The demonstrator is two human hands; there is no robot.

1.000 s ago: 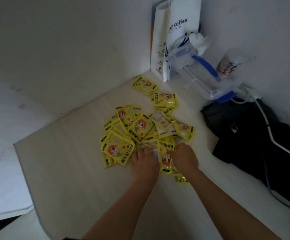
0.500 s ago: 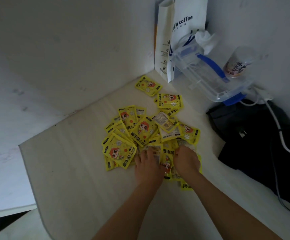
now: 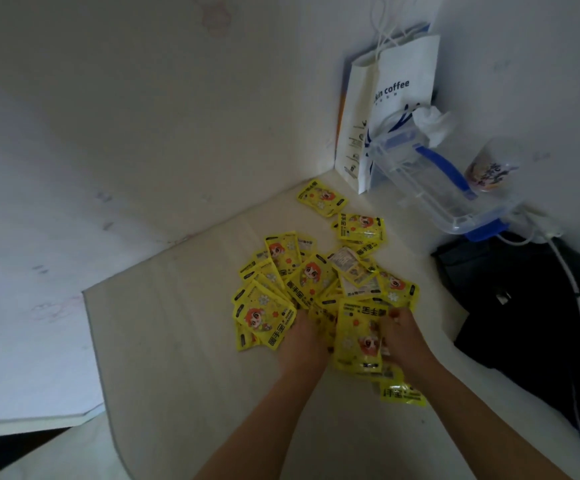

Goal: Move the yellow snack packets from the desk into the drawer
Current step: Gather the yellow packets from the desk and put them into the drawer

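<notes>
Heap of glossy yellow foil snack packets (image 3: 311, 278) with a red-haired cartoon figure printed on them, spread over the pale beige desk top (image 3: 177, 341), overlapping one another in the middle of it. Two outliers toward the far corner: one yellow packet (image 3: 322, 197) lying alone near the bags, another pair (image 3: 361, 228) just beside the main heap. One more yellow packet (image 3: 402, 394) at the near edge of the heap, partly under the right forearm. No drawer in view.

Left hand (image 3: 304, 337) palm down on the near side of the heap, fingers pushed in among the packets; tips hidden, so cannot tell how far curled or whether anything is gripped. Right hand (image 3: 402, 337) just beside it, fingers curled round the edge of a single yellow packet (image 3: 359, 336), which stands tilted up off the heap between the two hands, printed face toward the camera.

Against the far wall corner, white paper carrier bags (image 3: 390, 109), upright, one lettered "coffee". Just in front, a clear plastic storage box with blue clips (image 3: 433, 181), crumpled white tissue (image 3: 432, 121) at its far end. To the right of that, a clear printed plastic cup (image 3: 489, 168). Black fabric bag (image 3: 523, 306) lying on the right side of the desk, a white cable (image 3: 572, 289) trailing over it.
</notes>
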